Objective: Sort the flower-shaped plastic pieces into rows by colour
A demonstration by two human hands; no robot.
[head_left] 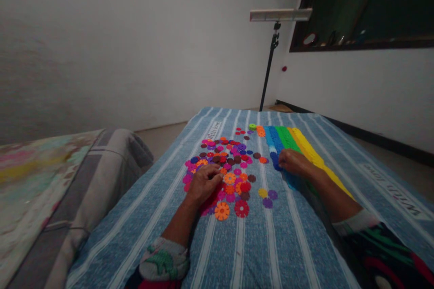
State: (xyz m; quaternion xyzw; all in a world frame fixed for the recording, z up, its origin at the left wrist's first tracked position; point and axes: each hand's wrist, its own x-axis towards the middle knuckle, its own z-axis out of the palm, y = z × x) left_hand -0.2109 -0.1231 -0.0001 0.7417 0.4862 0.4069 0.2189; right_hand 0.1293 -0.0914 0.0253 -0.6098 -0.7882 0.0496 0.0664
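Note:
A scatter of flat plastic gear-shaped discs in orange, red, pink, purple and brown lies on a blue striped sheet. My left hand rests on the near left part of the scatter, fingers curled and pinching among the discs. To the right, discs are lined up in coloured rows: blue, green, yellow. My right hand lies on the near end of the dark blue row, fingers bent down onto it. A lone green disc sits at the far end, beside an orange row.
A grey and patterned blanket is bunched at the left edge of the sheet. A light stand rises behind the bed against the white wall. A dark window frame fills the upper right.

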